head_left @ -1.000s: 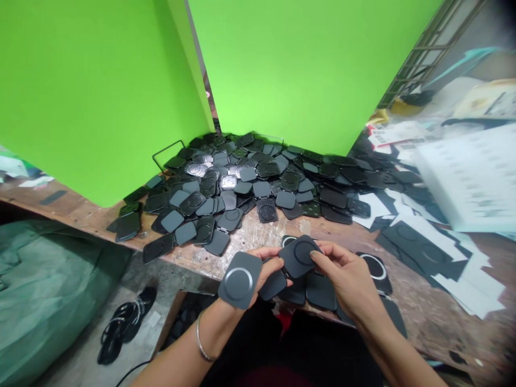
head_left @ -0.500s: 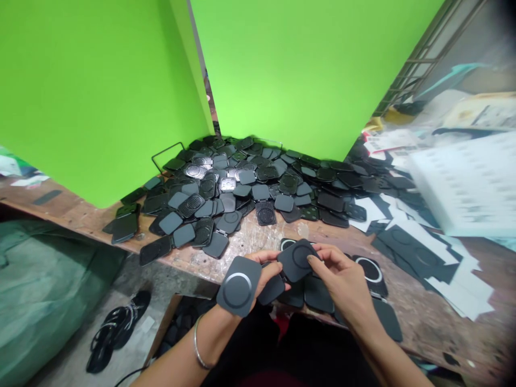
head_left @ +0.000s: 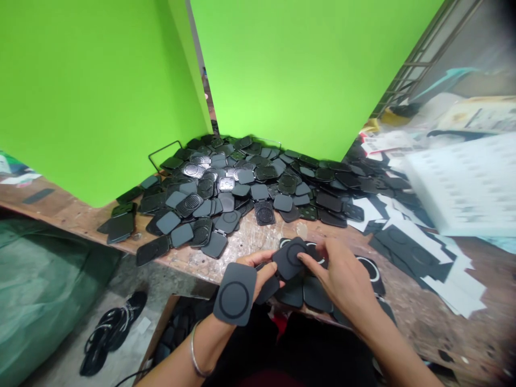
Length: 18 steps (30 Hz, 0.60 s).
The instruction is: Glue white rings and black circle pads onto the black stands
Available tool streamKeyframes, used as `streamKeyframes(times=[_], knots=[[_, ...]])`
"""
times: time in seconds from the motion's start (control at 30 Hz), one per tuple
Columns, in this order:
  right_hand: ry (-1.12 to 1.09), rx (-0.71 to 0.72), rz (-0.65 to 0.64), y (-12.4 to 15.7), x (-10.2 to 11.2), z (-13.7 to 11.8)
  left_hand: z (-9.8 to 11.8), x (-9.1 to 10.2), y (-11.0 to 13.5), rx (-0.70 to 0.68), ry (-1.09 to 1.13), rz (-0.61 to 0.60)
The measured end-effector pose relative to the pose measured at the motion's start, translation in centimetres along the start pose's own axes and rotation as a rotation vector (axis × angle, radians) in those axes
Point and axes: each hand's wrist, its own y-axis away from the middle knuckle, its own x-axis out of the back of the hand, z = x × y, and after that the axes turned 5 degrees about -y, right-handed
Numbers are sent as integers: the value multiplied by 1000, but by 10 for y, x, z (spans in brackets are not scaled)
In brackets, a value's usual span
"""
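Observation:
My left hand (head_left: 262,269) is closed on a hinged dark grey square part: one flap with a ring (head_left: 235,294) hangs down over my wrist, and the other flap (head_left: 289,259) is raised between my hands. My right hand (head_left: 342,277) pinches that raised flap from the right with thumb and forefinger. Both hands are just above the near edge of the worn wooden bench (head_left: 407,301). Under them lie a few flat dark squares (head_left: 316,293) and a pad with a white ring (head_left: 368,267).
A big heap of black and grey square parts (head_left: 242,183) covers the bench ahead, against green screens (head_left: 302,70). Black and white card cut-outs (head_left: 423,252) and a white tray (head_left: 467,183) lie at right. A green tarp (head_left: 44,290) and sandals (head_left: 108,333) are on the floor at left.
Both hands have shifted slightly left and lower with the part. My right fingers have moved further over the raised flap, and the ringed flap now hangs lower over my left wrist.

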Motion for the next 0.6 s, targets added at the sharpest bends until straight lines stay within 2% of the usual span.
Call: streamKeyframes(times=[0.13,0.2,0.3,0.43,0.5,0.6], knots=[[-444,-138,-253,-10,-11,-10,-4,9,1,-28,94,-81],[-561,-143,-294,-15,-23,-17,-8,14,0,-34,105,-119],[-514,-123,-187,-26,-42,-20,-15,24,-6,-101,-6,-64],[-354,-120,-164,-38,-54,-14,-23,43,-20,-234,-274,150],[-301,-35,-142,-38,-54,-14,-24,51,-24,-282,-394,235],[-274,182,-103,-27,-50,-24,-25,57,-23,-415,-566,290]])
